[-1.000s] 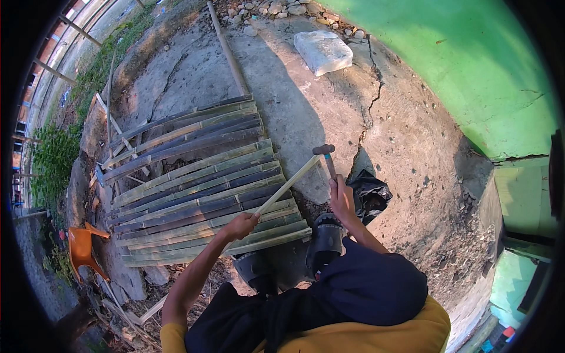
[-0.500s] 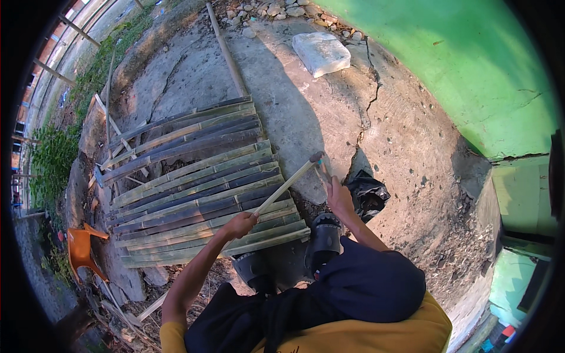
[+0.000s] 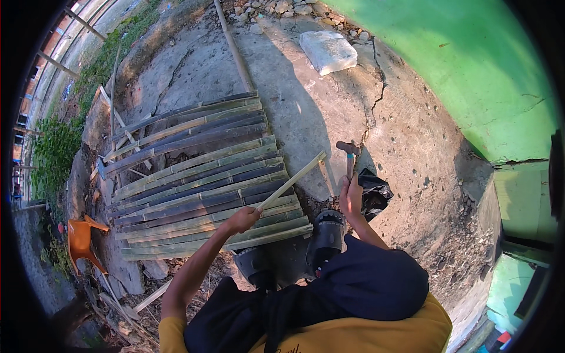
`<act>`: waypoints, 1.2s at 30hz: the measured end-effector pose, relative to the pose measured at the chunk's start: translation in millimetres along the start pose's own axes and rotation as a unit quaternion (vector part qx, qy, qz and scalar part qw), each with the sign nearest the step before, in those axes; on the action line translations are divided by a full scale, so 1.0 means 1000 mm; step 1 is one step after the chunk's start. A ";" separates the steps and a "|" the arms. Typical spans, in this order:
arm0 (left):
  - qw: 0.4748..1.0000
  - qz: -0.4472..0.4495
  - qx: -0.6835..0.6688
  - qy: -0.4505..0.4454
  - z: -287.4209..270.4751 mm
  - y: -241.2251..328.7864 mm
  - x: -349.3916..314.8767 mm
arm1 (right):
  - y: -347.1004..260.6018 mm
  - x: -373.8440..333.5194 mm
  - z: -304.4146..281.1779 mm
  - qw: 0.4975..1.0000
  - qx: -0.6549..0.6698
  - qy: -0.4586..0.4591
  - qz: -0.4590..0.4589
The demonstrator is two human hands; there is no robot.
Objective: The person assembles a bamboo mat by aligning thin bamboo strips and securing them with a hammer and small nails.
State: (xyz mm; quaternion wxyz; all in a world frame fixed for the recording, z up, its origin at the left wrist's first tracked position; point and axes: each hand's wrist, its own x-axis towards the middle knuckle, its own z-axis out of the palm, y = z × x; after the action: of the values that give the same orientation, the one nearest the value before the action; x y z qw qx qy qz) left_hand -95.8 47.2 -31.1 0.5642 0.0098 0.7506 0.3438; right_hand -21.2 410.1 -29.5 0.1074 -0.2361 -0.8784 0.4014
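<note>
My left hand (image 3: 244, 219) is closed round the lower end of a pale bamboo strip (image 3: 294, 179), which slants up and away to the right. In my right hand (image 3: 351, 197) is a hammer (image 3: 350, 154), held upright with its dark head at the top. The hammer head is apart from the strip's far tip, to its right. Under that tip a short light piece of wood (image 3: 326, 177) shows. Beneath and beside my left hand lies a rack of split bamboo slats (image 3: 194, 197), in rows across the ground, with a wider gap near its far part.
A black plastic bag (image 3: 375, 191) lies right of my right hand. My boots (image 3: 325, 235) stand at the slats' near edge. Farther off are a pale stone block (image 3: 328, 52) and a long pole (image 3: 234, 50). An orange plastic chair (image 3: 82, 241) is at left, a green wall (image 3: 471, 70) at right.
The hammer has moved right, away from the strip's tip, and turned more upright in my right hand. My left hand still grips the strip, nearly in place. The view has shifted slightly.
</note>
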 end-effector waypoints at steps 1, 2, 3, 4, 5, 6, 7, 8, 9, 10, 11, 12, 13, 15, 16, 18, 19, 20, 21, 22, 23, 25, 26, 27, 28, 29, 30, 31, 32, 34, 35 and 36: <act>1.000 0.006 0.001 -0.002 0.001 0.003 0.004 | 0.011 0.000 0.004 1.000 -0.003 0.005 -0.001; 1.000 -0.006 -0.002 -0.007 0.004 0.006 0.008 | 0.023 -0.001 0.008 0.995 -0.077 -0.043 -0.044; 1.000 -0.019 -0.005 -0.007 0.001 0.006 0.008 | 0.025 -0.001 0.013 0.981 -0.145 -0.091 -0.087; 0.999 -0.015 0.011 -0.030 0.000 0.006 0.007 | 0.028 0.004 0.015 0.986 -0.115 -0.094 -0.070; 1.000 -0.011 0.012 -0.022 -0.008 0.014 0.012 | 0.021 0.021 0.017 0.986 -0.112 -0.091 -0.078; 1.000 -0.010 -0.005 -0.017 -0.004 0.009 0.005 | 0.006 0.014 0.015 0.997 -0.038 -0.061 -0.030; 1.000 -0.008 -0.022 -0.012 0.001 0.004 -0.002 | -0.003 0.005 0.015 0.999 0.036 -0.029 0.020; 1.000 0.005 0.002 0.008 0.005 0.010 -0.002 | -0.002 0.000 0.011 0.999 0.039 0.026 -0.003; 1.000 0.012 0.007 0.006 0.007 0.011 0.003 | 0.012 -0.007 0.014 0.999 0.036 0.034 -0.003; 1.000 0.003 0.003 -0.007 0.010 0.011 0.005 | 0.030 -0.014 0.019 0.999 -0.048 -0.001 -0.018; 1.000 -0.010 -0.003 -0.017 0.010 0.011 0.005 | 0.031 -0.015 0.021 0.990 -0.128 -0.041 -0.034; 1.000 -0.010 -0.019 -0.019 0.008 0.012 0.006 | 0.034 -0.004 0.017 0.993 -0.093 -0.071 -0.022; 1.000 -0.006 -0.017 -0.018 0.005 0.016 0.010 | 0.037 0.004 0.014 0.993 -0.093 -0.067 -0.023; 1.000 0.000 -0.025 -0.014 -0.002 0.002 0.004 | 0.019 -0.001 0.016 0.999 0.009 -0.044 0.019; 0.991 0.083 0.067 0.076 -0.001 -0.005 -0.002 | 0.008 -0.002 0.011 0.998 0.017 -0.041 0.041; 0.981 0.112 0.114 0.107 -0.004 -0.002 -0.003 | 0.024 0.005 -0.001 0.999 0.009 -0.011 0.038; 0.969 0.133 0.159 0.137 -0.007 -0.003 -0.006 | 0.032 0.008 -0.005 0.999 0.003 0.012 0.038; 0.968 0.125 0.161 0.146 -0.012 -0.007 -0.012 | 0.031 0.010 -0.009 0.997 0.017 0.000 0.071; 0.967 0.121 0.161 0.153 -0.019 -0.011 -0.018 | 0.028 0.012 -0.013 0.998 0.007 0.017 0.058; 0.972 0.118 0.138 0.149 -0.027 -0.016 -0.024 | 0.035 0.013 -0.011 0.999 -0.004 0.017 0.052; 0.976 0.117 0.114 0.146 -0.035 -0.020 -0.030 | 0.041 0.015 -0.011 0.999 -0.016 0.018 0.046; 0.994 0.073 0.021 0.074 -0.054 -0.013 -0.049 | 0.048 0.018 -0.013 0.998 -0.052 -0.009 0.047; 0.997 0.032 -0.073 -0.007 -0.061 -0.010 -0.060 | 0.049 0.020 -0.013 0.997 -0.063 -0.020 0.041; 0.997 0.031 -0.073 -0.001 -0.068 -0.011 -0.068 | 0.050 0.022 -0.011 0.996 -0.073 -0.031 0.035; 0.990 0.035 -0.131 -0.044 -0.074 -0.013 -0.075 | 0.052 0.024 -0.006 0.997 -0.069 -0.032 0.032; 0.978 0.039 -0.187 -0.088 -0.078 -0.014 -0.083 | 0.054 0.025 -0.001 0.995 -0.094 -0.042 0.009; 0.976 0.049 -0.194 -0.087 -0.079 -0.015 -0.091 | 0.056 0.026 0.004 0.991 -0.119 -0.052 -0.015; 0.976 0.049 -0.193 -0.086 -0.080 -0.015 -0.097 | 0.059 0.027 0.008 0.992 -0.118 -0.051 -0.016; 0.971 0.052 -0.212 -0.096 -0.081 -0.014 -0.103 | 0.059 0.027 0.012 0.989 -0.134 -0.043 -0.051; 0.965 0.057 -0.231 -0.108 -0.081 -0.010 -0.109 | 0.062 0.030 0.014 0.981 -0.169 -0.046 -0.084; 0.967 0.063 -0.224 -0.108 -0.081 -0.008 -0.114 | 0.059 0.031 0.015 0.981 -0.168 -0.047 -0.085; 0.968 0.069 -0.217 -0.108 -0.081 -0.007 -0.117 | 0.056 0.035 0.014 0.976 -0.188 -0.047 -0.095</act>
State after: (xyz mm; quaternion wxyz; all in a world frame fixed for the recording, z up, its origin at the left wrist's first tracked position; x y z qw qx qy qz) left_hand -120.2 -46.1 74.3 0.6056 -0.0237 0.5900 0.5335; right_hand -37.9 450.2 -81.0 0.0575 -0.1484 -0.9608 0.2272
